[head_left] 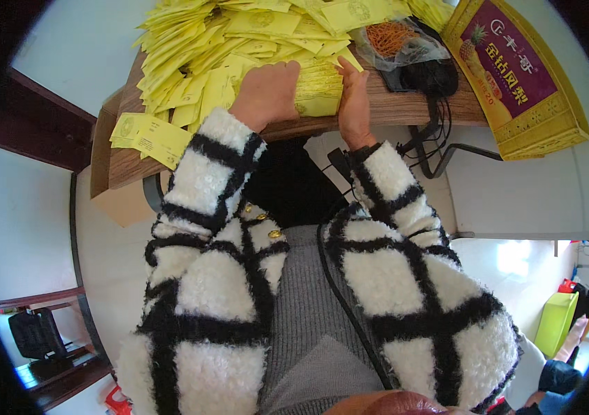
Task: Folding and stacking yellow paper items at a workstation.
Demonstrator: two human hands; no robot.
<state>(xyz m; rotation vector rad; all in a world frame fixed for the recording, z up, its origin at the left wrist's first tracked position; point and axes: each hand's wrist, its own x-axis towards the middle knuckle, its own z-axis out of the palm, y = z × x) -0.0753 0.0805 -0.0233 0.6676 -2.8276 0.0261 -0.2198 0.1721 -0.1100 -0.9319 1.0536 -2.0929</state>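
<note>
Between my two hands a thick stack of printed yellow papers [319, 90] is squeezed at the near edge of the wooden table [405, 111]. My left hand [267, 95] is closed at the stack's left side, its fingertips partly hidden. Against the right side presses my right hand [355, 104], fingers bent at the edge and pointing away from me. A large heap of the same yellow papers [190, 55] spreads behind and to the left. Whether each is a single sheet or a folded packet I cannot tell. Several loose yellow papers [145, 138] lie at the table's left corner.
A clear plastic bag of orange rubber bands [394, 40] sits right of the heap, beside a black object with cables [433, 76]. At the right end stands a yellow and purple carton [516, 76]. An open cardboard box [118, 197] is below the table's left end.
</note>
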